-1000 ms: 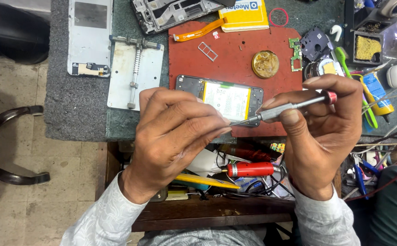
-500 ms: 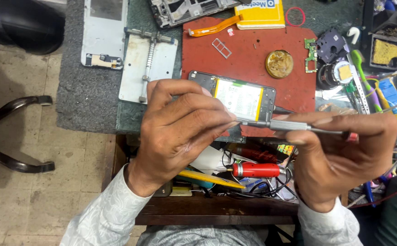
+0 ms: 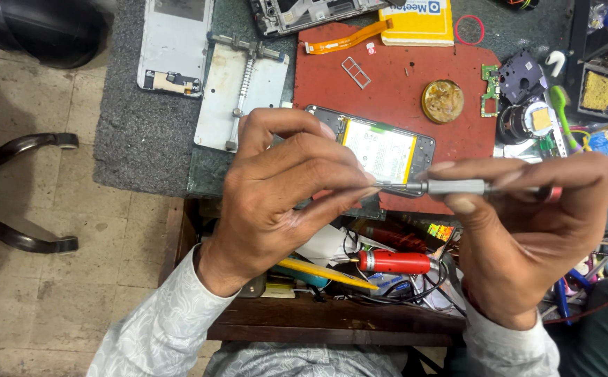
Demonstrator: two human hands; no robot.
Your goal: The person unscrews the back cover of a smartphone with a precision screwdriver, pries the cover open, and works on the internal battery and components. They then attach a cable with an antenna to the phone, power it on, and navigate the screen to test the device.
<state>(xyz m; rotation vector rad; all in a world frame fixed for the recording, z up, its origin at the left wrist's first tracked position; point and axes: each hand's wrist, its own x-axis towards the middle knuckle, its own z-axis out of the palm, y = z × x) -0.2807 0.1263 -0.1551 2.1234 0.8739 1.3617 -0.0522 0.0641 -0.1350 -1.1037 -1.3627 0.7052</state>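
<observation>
Two hands meet above tabletop's front edge: left hand (image 3: 283, 188) now pinches tip of grey screwdriver (image 3: 457, 187), fingers closed; right hand (image 3: 527, 237) grips handle, levelled from earlier tilt. Opened phone (image 3: 377, 150) beneath, on red mat (image 3: 401, 84).

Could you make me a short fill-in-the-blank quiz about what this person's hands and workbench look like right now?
1. The right hand holds a grey precision screwdriver lying almost ____.
2. The left hand pinches the screwdriver's ____ end.
3. The opened phone lies on a ____ mat.
4. In the open drawer below lies a tool with a ____ handle.

Missing words: horizontal; tip; red; red
</observation>
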